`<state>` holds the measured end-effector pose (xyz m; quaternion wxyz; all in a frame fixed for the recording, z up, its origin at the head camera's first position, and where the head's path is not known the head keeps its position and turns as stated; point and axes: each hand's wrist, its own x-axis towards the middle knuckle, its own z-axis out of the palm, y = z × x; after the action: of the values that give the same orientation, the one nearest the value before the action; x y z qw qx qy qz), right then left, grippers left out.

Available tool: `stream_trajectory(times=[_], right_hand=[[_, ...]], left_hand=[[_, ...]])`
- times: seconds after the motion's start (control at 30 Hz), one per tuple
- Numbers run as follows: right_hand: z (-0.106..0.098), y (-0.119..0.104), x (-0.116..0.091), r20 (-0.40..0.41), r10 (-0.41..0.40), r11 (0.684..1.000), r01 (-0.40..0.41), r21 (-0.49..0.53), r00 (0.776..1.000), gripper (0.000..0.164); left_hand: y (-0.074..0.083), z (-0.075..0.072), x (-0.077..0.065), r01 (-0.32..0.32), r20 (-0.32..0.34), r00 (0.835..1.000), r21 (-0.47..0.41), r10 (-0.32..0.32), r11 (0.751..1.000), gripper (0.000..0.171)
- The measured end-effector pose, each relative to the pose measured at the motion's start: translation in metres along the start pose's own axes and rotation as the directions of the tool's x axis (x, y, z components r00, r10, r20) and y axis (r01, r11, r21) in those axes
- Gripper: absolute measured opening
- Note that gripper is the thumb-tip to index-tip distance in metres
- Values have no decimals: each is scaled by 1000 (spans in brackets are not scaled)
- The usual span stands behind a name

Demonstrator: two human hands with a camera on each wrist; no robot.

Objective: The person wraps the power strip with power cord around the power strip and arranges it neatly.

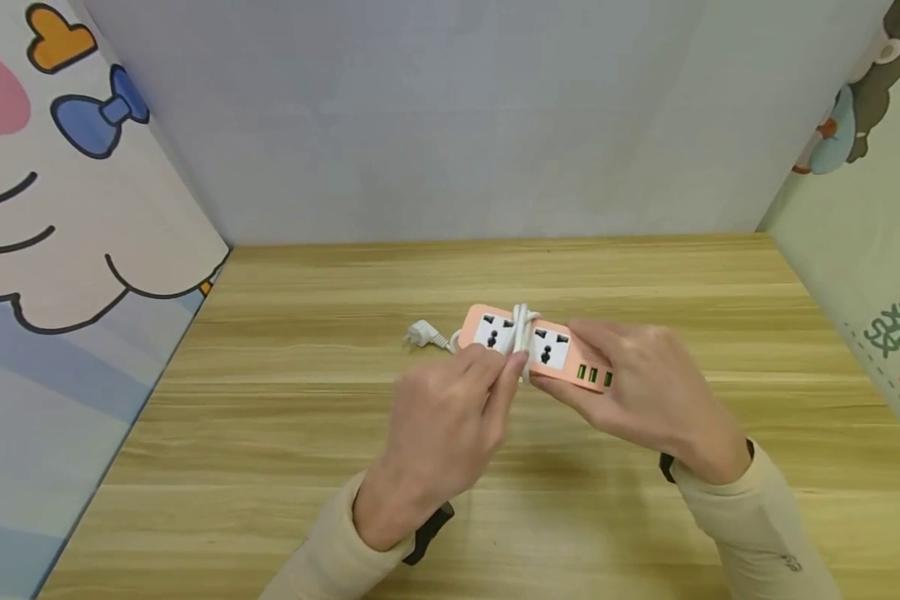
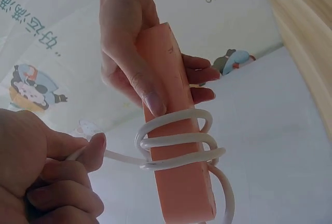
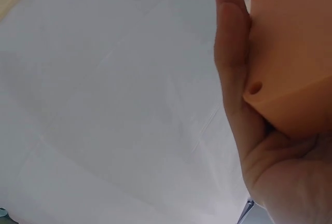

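A peach-coloured power strip with white socket panels and several USB ports is held above the table, tilted down to the right in the head view. Its white cord loops several times around the strip's middle. My right hand grips the USB end, thumb on one side and fingers on the other. With thumb and curled fingers, my left hand pinches a length of the cord, which runs taut to the loops in the left wrist view. The plug dangles past the strip's far left end.
Below the hands lies a wood-grain table. A plain grey-white wall rises at its back edge. Printed panels with cartoon figures stand on the left and right.
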<state>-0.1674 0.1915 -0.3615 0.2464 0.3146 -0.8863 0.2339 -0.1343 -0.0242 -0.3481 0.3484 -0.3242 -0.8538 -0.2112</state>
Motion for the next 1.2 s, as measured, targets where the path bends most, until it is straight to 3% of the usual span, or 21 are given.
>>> stream_trajectory(times=[0.33,0.47,0.67,0.9,1.0,1.07,1.13,1.2], right_hand=[[2,1,1,-50,-11,999,13,52,999,34],[0,5,2,-105,37,993,-25,117,994,38],[-3,7,1,-128,125,967,-92,237,984,37],[-9,4,0,-160,164,937,-103,333,973,41],[-12,4,-1,-181,162,933,-90,349,970,44],[-13,3,-1,-201,162,928,-79,364,966,46],[-14,3,-2,-218,165,922,-71,382,962,47],[-15,3,-2,-228,171,914,-68,400,959,47]], left_hand=[[-2,1,-1,-23,47,999,20,22,1000,26],[-4,2,-1,-26,109,994,4,25,1000,24],[-10,2,1,29,190,982,-110,-8,993,25],[-15,-3,3,122,239,969,-254,-60,959,29],[-18,-5,2,169,282,957,-337,-72,926,31],[-20,-6,2,208,318,945,-421,-72,883,32],[-24,-6,3,253,354,933,-517,-65,818,32],[-28,-5,3,302,392,919,-617,-49,727,32]])
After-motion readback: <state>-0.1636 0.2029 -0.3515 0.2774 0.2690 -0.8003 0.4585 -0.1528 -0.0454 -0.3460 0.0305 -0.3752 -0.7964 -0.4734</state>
